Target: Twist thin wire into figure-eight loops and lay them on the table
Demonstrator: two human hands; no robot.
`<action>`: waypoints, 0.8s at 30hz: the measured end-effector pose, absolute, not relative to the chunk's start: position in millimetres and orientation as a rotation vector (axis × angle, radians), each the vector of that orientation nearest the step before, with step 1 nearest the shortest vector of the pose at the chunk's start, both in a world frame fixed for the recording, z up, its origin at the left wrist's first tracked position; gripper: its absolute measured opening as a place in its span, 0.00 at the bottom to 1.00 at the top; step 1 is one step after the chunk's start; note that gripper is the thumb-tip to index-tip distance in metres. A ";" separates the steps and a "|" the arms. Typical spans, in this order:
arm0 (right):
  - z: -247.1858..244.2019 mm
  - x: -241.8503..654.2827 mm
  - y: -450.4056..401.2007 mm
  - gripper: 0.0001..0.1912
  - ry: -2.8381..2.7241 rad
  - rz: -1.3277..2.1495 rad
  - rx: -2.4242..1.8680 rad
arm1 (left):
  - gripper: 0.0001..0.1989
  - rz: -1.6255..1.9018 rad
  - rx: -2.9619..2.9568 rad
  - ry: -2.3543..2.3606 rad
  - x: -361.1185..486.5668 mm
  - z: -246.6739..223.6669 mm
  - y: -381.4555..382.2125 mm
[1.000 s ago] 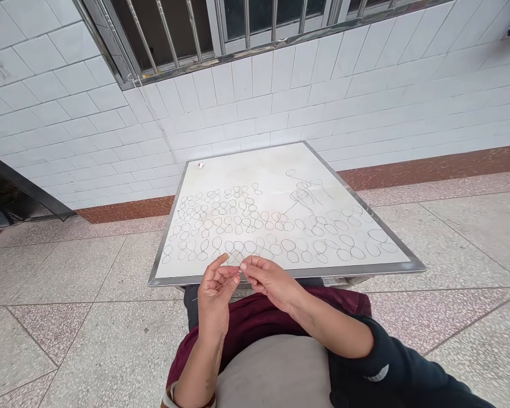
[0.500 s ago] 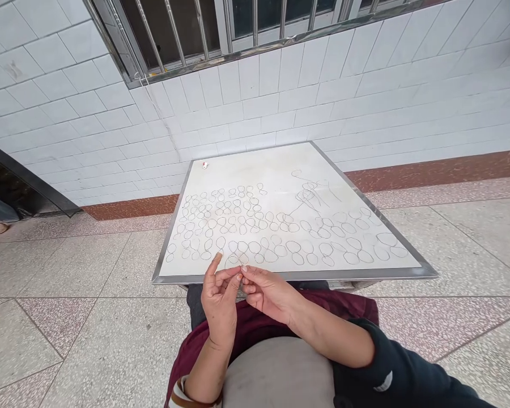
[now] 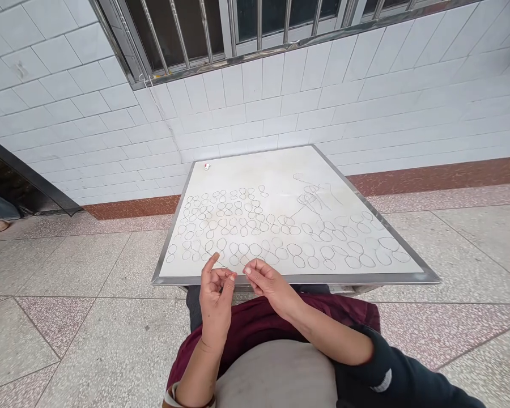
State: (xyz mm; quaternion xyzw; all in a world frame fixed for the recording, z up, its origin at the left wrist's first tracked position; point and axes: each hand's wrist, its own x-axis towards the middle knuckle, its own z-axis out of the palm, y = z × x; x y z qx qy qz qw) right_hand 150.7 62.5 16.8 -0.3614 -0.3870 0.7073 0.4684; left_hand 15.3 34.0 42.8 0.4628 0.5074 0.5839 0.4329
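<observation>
On my screen the left hand (image 3: 216, 300) comes first. It is curled, with one finger up and the other fingertips pinched together. I cannot tell if it holds a thin thread or nothing. The right hand (image 3: 270, 283) is bent too, and it nearly meets the left one just above the metal edge (image 3: 255, 279) of a big white board (image 3: 255, 170). Thin dark loops (image 3: 242, 226) cover the board close to the hands, and a tiny red and white bit (image 3: 206, 166) sits at the far corner. Slipping fingers could drop something small. A bump could tip the board.
</observation>
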 end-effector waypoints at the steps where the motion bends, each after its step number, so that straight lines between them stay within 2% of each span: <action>1: 18.4 153.8 64.2 0.12 -1.068 1.656 -0.888 | 0.27 1.425 1.163 1.258 14.5 43.0 33.4; 5: 27.8 164.9 69.0 0.10 -1.386 1.481 -0.872 | 0.27 1.307 1.131 1.172 13.9 42.1 29.7; 13: 27.7 169.5 69.8 0.13 -1.221 1.883 -0.766 | 0.30 1.203 0.993 1.037 12.0 40.4 24.7; 24: 25.9 167.7 66.9 0.09 -1.117 1.901 -0.733 | 0.28 1.193 0.954 1.062 14.9 44.0 22.3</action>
